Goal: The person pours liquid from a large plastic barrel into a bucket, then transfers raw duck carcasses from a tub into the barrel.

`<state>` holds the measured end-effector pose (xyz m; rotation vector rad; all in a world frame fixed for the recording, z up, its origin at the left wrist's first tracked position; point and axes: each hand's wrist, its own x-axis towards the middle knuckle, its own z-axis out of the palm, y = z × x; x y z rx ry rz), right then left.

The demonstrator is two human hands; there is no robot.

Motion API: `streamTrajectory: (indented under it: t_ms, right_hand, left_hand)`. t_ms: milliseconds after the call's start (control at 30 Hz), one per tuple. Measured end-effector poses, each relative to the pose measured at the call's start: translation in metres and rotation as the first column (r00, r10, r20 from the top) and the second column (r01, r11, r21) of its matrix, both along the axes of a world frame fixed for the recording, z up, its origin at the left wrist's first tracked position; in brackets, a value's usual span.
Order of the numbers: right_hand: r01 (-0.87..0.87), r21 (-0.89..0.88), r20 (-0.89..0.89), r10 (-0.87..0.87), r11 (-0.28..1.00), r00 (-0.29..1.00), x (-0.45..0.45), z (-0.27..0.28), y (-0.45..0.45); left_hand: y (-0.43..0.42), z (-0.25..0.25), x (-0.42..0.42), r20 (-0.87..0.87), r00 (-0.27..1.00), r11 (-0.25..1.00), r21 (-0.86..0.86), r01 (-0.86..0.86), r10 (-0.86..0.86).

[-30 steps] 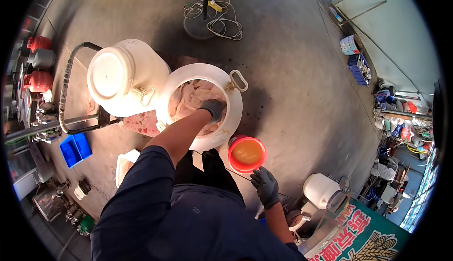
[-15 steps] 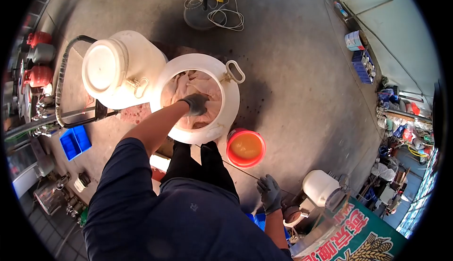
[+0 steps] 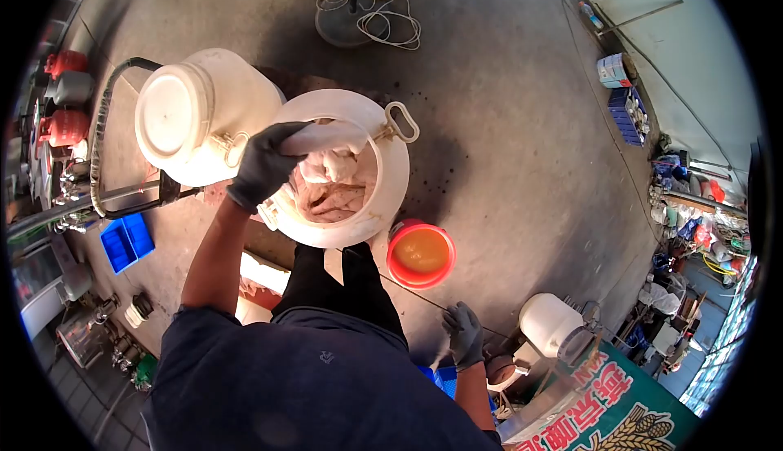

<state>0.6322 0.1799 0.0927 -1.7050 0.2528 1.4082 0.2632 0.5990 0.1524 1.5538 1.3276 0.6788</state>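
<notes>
In the head view a white plastic barrel (image 3: 390, 198) stands open before my legs, with wet pale-pink pieces (image 3: 330, 202) like raw meat or skin inside. My left hand (image 3: 267, 167), in a dark grey glove, is closed on the end of a pale fleshy piece (image 3: 326, 136) and holds it over the barrel's left side. The fingertips are partly hidden. Away from the barrel, my gloved right hand (image 3: 463, 337) hangs at the lower right with loosely spread fingers and nothing in it. Between it and the barrel stands a red bucket (image 3: 421, 254) of orange-brown liquid.
A second white barrel (image 3: 175, 117), lidded, stands left of the open one, beside a black-handled metal cart (image 3: 102, 141). A blue bin (image 3: 127, 242) lies on the floor at left. Ahead stands a round pole base (image 3: 342, 27) with coiled cable. Another white container (image 3: 555, 320) is at lower right.
My left hand has come up out of the barrel and moved left, lifting a pale fleshy piece. My right hand stays almost where it was.
</notes>
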Motion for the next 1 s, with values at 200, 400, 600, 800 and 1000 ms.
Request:
streamTrajectory:
  t_ms: [200, 400, 600, 800, 1000]
  right_hand:
    - [-0.101, -0.055, 0.048, 0.103, 0.993, 0.994, -0.008, 0.011, 0.022]
    - [-0.186, 0.516, -0.380, 0.418, 0.836, 0.825, -0.108, 0.069, 0.174]
    - [0.098, 0.103, -0.776, 0.019, 0.990, 0.631, -0.211, 0.024, 0.323]
    - [-0.288, 0.643, -0.186, 0.509, 0.710, 0.840, -0.241, -0.060, 0.364]
    - [-0.621, 0.531, 0.153, 0.656, 0.576, 0.739, -0.244, -0.085, 0.393]
  left_hand:
    - [-0.007, 0.024, -0.017, 0.070, 0.987, 0.988, 0.046, -0.149, 0.146]
    - [-0.039, 0.018, 0.004, -0.033, 0.983, 0.983, -0.028, -0.179, 0.178]
    - [-0.047, 0.036, -0.005, -0.173, 0.984, 0.975, 0.221, -0.004, 0.044]
    - [-0.074, 0.033, -0.018, -0.385, 0.897, 0.898, 0.280, 0.340, -0.219]
    - [-0.083, 0.017, -0.008, -0.382, 0.861, 0.916, 0.078, 0.393, -0.337]
